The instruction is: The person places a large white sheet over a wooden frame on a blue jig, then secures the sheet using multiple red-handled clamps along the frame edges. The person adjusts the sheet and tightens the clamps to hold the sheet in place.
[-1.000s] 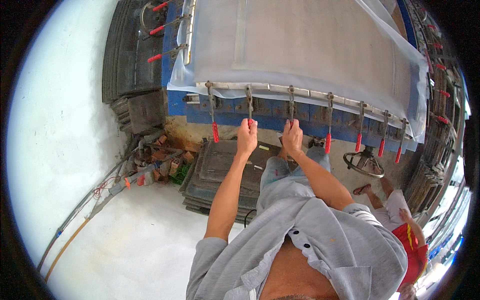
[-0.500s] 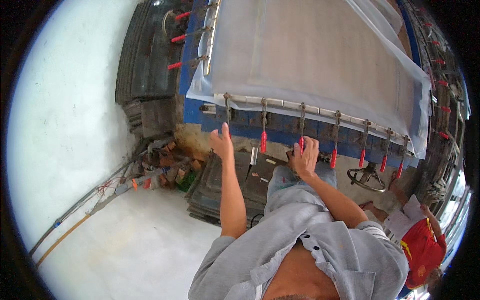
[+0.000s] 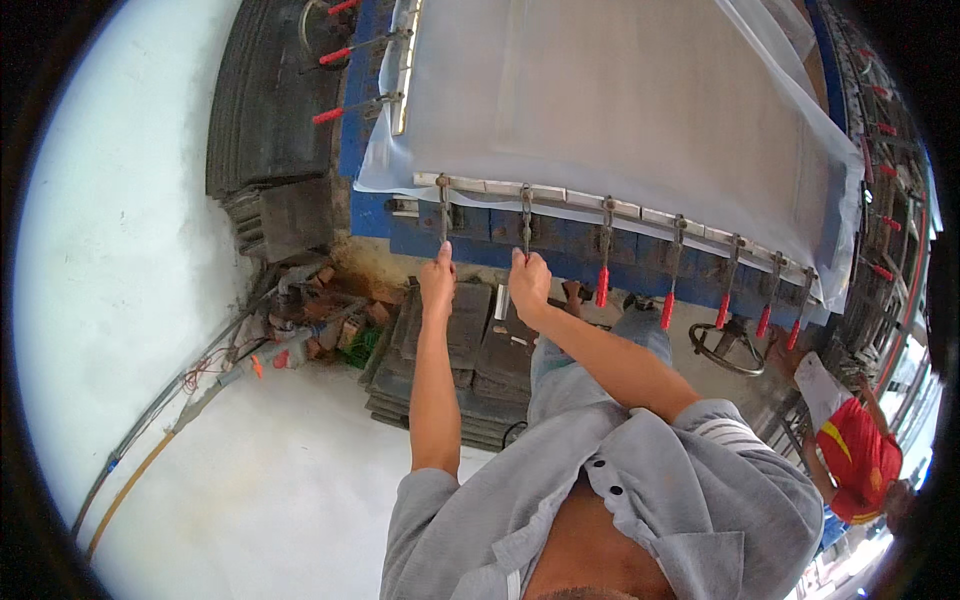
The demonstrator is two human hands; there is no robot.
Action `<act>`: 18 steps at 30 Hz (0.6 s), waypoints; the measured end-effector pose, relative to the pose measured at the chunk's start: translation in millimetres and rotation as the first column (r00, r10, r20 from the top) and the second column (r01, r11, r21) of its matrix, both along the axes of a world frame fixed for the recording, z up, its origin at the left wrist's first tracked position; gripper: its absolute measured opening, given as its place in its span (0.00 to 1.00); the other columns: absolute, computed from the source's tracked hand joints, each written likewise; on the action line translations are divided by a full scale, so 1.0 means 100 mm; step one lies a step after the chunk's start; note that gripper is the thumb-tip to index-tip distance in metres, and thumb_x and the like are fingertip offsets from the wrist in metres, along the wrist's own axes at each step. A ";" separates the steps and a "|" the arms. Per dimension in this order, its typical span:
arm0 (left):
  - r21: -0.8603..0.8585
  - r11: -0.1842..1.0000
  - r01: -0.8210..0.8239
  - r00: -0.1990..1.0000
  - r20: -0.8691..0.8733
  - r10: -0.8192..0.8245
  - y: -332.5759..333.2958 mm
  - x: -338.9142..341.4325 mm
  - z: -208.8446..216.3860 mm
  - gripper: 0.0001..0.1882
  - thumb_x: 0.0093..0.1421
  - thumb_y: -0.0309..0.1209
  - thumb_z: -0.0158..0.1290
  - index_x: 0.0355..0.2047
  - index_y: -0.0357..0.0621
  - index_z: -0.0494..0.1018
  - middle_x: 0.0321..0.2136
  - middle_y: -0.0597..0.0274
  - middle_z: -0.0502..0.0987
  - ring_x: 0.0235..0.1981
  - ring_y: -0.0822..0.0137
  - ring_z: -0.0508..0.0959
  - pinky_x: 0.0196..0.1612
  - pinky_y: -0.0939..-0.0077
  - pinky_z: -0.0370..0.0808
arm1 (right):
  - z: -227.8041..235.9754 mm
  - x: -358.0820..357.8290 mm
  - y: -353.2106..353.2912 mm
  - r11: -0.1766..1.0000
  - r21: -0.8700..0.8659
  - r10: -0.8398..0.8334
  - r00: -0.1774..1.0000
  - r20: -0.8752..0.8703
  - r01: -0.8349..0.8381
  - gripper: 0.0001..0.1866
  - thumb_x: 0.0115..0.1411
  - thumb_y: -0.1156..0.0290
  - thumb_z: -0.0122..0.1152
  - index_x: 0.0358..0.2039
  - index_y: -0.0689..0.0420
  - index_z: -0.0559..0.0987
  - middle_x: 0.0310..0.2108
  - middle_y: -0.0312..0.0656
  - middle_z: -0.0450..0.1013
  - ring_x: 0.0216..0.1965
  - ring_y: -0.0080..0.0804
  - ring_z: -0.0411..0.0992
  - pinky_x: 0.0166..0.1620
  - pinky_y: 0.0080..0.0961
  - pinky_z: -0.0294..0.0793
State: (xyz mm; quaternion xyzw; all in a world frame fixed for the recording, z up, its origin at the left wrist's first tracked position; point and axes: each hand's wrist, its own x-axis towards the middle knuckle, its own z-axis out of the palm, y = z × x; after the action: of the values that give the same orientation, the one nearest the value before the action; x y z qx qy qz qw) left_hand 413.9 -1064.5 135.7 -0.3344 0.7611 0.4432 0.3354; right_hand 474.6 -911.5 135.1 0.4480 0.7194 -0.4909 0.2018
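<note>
A row of clamps with red handles holds white strips [image 3: 573,199] along the near edge of a blue press table [image 3: 480,234]. Translucent plastic sheeting [image 3: 590,110] covers the table top under the strips. My left hand [image 3: 437,283] is closed around the handle of the leftmost clamp [image 3: 445,207]. My right hand [image 3: 530,285] grips the second clamp [image 3: 527,212], whose handle it hides. To its right, a third clamp [image 3: 603,285] hangs free with its red handle pointing down.
Dark stacked boards [image 3: 275,100] stand left of the table, and dark flat sheets [image 3: 440,360] lie below it. A metal handwheel [image 3: 727,350] sits under the right side. A person in a red shirt [image 3: 858,455] is at the far right. Pipes [image 3: 225,378] run along the white wall.
My left hand has closed on the leftmost clamp's handle. My right hand has moved left from the third clamp to the second. The view has shifted slightly.
</note>
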 end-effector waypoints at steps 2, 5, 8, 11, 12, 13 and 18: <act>-0.193 0.975 0.110 0.980 -0.141 -0.139 0.07 0.13 -0.24 0.32 0.64 0.55 0.38 0.13 0.41 0.65 0.11 0.62 0.63 0.14 0.61 0.63 0.19 0.62 0.57 | 0.02 -0.02 -0.03 0.999 0.032 0.018 0.999 0.027 -0.019 0.21 0.64 0.58 0.44 0.25 0.64 0.70 0.26 0.59 0.72 0.32 0.57 0.71 0.35 0.47 0.67; -0.289 0.920 0.263 0.940 -0.138 -0.312 -0.08 0.19 -0.31 0.35 0.65 0.56 0.34 0.13 0.39 0.64 0.11 0.58 0.64 0.13 0.59 0.63 0.19 0.61 0.57 | -0.18 0.05 -0.07 0.985 0.152 0.095 0.991 -0.094 -0.080 0.19 0.64 0.59 0.44 0.25 0.63 0.67 0.20 0.58 0.71 0.24 0.59 0.71 0.27 0.49 0.67; -0.398 0.848 0.350 0.879 -0.174 -0.444 -0.07 0.19 -0.24 0.35 0.66 0.54 0.33 0.12 0.37 0.63 0.10 0.59 0.61 0.12 0.61 0.59 0.19 0.61 0.55 | -0.46 0.16 -0.09 0.977 0.188 0.134 0.980 -0.148 -0.105 0.17 0.64 0.61 0.44 0.26 0.63 0.67 0.18 0.58 0.70 0.22 0.60 0.70 0.24 0.50 0.67; -0.296 0.894 0.336 0.892 -0.206 -0.403 -0.15 0.27 -0.36 0.34 0.67 0.51 0.34 0.11 0.38 0.61 0.08 0.61 0.56 0.11 0.65 0.55 0.18 0.63 0.52 | -0.59 0.17 -0.08 0.966 0.222 0.169 0.973 -0.156 -0.133 0.15 0.63 0.63 0.44 0.28 0.63 0.66 0.17 0.58 0.69 0.21 0.60 0.70 0.24 0.51 0.67; -0.263 0.911 0.319 0.891 -0.245 -0.382 -0.10 0.25 -0.41 0.34 0.67 0.51 0.34 0.10 0.39 0.61 0.08 0.62 0.54 0.11 0.66 0.53 0.18 0.64 0.50 | -0.64 0.13 -0.04 0.956 0.253 0.189 0.970 -0.156 -0.146 0.14 0.63 0.64 0.45 0.28 0.62 0.66 0.17 0.58 0.69 0.21 0.60 0.70 0.24 0.50 0.67; -0.228 0.926 0.300 0.890 -0.282 -0.358 -0.07 0.23 -0.45 0.33 0.67 0.50 0.35 0.10 0.39 0.60 0.07 0.63 0.53 0.10 0.68 0.52 0.18 0.65 0.49 | -0.63 0.18 -0.02 0.974 0.167 0.174 0.975 -0.139 -0.150 0.13 0.63 0.65 0.45 0.27 0.62 0.65 0.16 0.57 0.69 0.20 0.60 0.69 0.22 0.49 0.67; -0.364 0.909 0.201 0.819 -0.446 -0.360 -0.05 0.33 -0.60 0.30 0.67 0.44 0.39 0.10 0.40 0.61 0.06 0.64 0.51 0.09 0.69 0.49 0.16 0.66 0.47 | -0.67 0.23 -0.15 0.957 0.274 0.167 0.953 -0.254 -0.095 0.12 0.62 0.67 0.47 0.27 0.62 0.65 0.16 0.55 0.68 0.18 0.57 0.69 0.21 0.47 0.66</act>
State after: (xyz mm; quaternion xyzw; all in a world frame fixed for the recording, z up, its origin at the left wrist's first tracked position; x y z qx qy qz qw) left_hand 446.6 -1069.3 75.5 -0.1369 0.9214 0.3389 0.1323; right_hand 497.2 -926.6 68.3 0.3492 0.8265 -0.4356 0.0726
